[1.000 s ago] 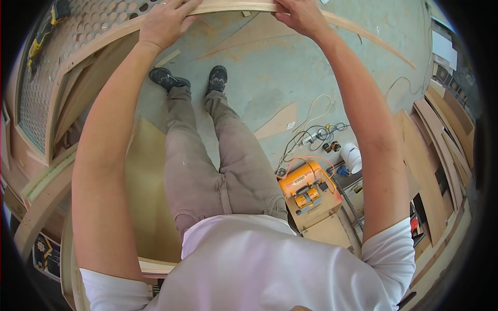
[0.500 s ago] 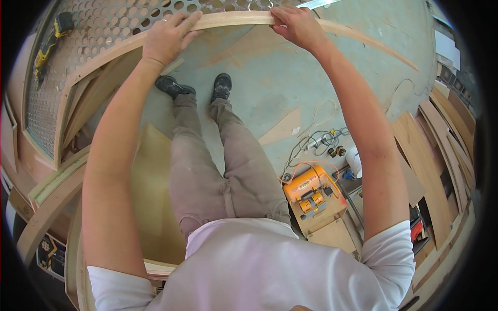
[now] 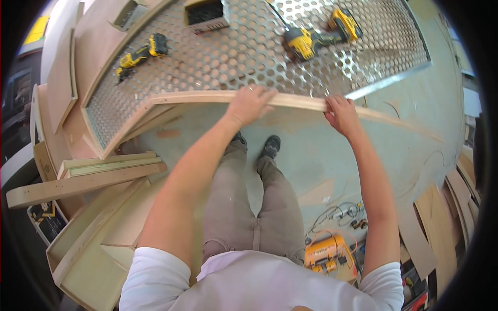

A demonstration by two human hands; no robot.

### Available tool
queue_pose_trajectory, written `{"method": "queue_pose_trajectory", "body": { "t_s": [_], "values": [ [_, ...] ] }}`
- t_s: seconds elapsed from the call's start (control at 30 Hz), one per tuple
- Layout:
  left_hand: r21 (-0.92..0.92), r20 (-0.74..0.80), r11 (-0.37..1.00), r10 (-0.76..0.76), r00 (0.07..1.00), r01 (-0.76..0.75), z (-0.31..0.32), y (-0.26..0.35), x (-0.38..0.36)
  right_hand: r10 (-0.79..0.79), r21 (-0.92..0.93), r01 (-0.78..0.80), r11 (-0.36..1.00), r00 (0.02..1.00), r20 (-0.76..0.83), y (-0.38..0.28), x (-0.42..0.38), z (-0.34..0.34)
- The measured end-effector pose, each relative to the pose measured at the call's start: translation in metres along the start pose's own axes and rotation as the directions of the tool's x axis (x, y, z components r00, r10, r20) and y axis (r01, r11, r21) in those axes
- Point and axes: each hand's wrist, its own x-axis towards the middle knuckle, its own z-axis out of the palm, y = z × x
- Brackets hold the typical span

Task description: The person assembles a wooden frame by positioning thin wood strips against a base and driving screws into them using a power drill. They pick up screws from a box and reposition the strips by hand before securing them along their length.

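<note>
A long, thin wooden strip (image 3: pixel 301 101) runs along the near edge of a perforated metal sheet (image 3: pixel 223 57), and its right end reaches past the sheet over the floor. My left hand (image 3: pixel 250 106) is closed over the strip near the middle, fingers across its top. Farther right, my right hand (image 3: pixel 341 114) pinches the same strip close to the sheet's bright metal edge. Both thumbs are largely hidden.
Two yellow-black power tools (image 3: pixel 301 44) (image 3: pixel 140 56) and a box of dark screws (image 3: pixel 206 15) lie on the sheet. Curved wooden frames (image 3: pixel 83 184) stand at left. An orange machine (image 3: pixel 324 251), cables and wood offcuts (image 3: pixel 438 228) are at right.
The view has shifted, bringing more of the perforated sheet, the box and a second power tool into sight. Both hands are still on the strip and appear lower in view.
</note>
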Motion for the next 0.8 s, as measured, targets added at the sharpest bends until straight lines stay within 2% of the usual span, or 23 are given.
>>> {"method": "queue_pose_trajectory", "body": {
  "t_s": [0.07, 0.1, 0.17, 0.2, 0.27, 0.3, 0.33, 0.4, 0.5, 0.6, 0.67, 0.73, 0.77, 0.8],
  "values": [
    [-0.047, -0.082, 0.998, 0.027, 0.996, -0.031, -0.016, 0.000, 0.000, 0.049, -0.044, -0.046, 0.998, 0.995, 0.083, -0.002, 0.002, 0.000],
    [-0.081, -0.125, 0.997, -0.010, 0.992, 0.000, -0.028, -0.003, 0.004, 0.052, -0.036, -0.048, 0.998, 0.992, 0.114, -0.006, 0.005, -0.005],
    [-0.173, -0.173, 0.973, -0.186, 0.967, 0.155, -0.060, -0.028, 0.021, 0.069, -0.025, -0.065, 0.998, 0.980, 0.188, -0.010, 0.011, -0.020],
    [-0.227, -0.187, 0.946, -0.274, 0.944, 0.230, -0.074, -0.045, 0.029, 0.068, 0.047, -0.078, 0.996, 0.980, 0.186, -0.011, 0.017, -0.030],
    [-0.280, -0.319, 0.897, -0.422, 0.849, 0.342, -0.090, -0.100, 0.049, 0.072, 0.187, -0.107, 0.976, 0.980, 0.185, -0.011, 0.030, -0.051],
    [-0.240, -0.390, 0.899, -0.435, 0.812, 0.366, -0.100, -0.131, 0.060, 0.032, 0.245, -0.052, 0.968, 0.996, 0.084, -0.007, 0.040, -0.058],
    [-0.202, -0.458, 0.897, -0.441, 0.772, 0.393, -0.111, -0.161, 0.070, 0.065, 0.208, -0.072, 0.975, 0.997, 0.041, -0.008, 0.056, -0.066],
    [-0.159, -0.451, 0.843, -0.525, 0.722, 0.514, -0.134, -0.204, 0.084, 0.123, 0.140, -0.116, 0.983, 0.991, -0.045, -0.011, 0.090, -0.080],
    [-0.154, -0.293, 0.821, -0.569, 0.768, 0.549, -0.167, -0.250, 0.092, 0.037, -0.062, -0.045, 0.997, 0.992, -0.123, -0.016, 0.140, -0.085],
    [-0.111, -0.383, 0.839, -0.531, 0.756, 0.533, -0.191, -0.304, 0.080, -0.033, -0.217, 0.024, 0.976, 0.999, -0.035, 0.003, 0.174, -0.067],
    [-0.003, -0.435, 0.776, -0.569, 0.698, 0.631, -0.210, -0.353, 0.063, -0.007, -0.237, 0.009, 0.972, 1.000, 0.010, -0.001, 0.189, -0.069],
    [0.049, -0.498, 0.728, -0.575, 0.649, 0.683, -0.224, -0.409, 0.045, 0.015, -0.336, 0.011, 0.942, 0.997, 0.075, -0.003, 0.199, -0.069],
    [0.091, -0.455, 0.660, -0.638, 0.621, 0.746, -0.235, -0.430, 0.040, 0.007, -0.332, 0.014, 0.943, 0.998, 0.064, 0.000, 0.204, -0.066],
    [0.109, -0.425, 0.649, -0.654, 0.626, 0.753, -0.244, -0.452, 0.034, 0.000, -0.329, 0.019, 0.944, 0.998, 0.058, 0.005, 0.208, -0.059]
  ]
}}
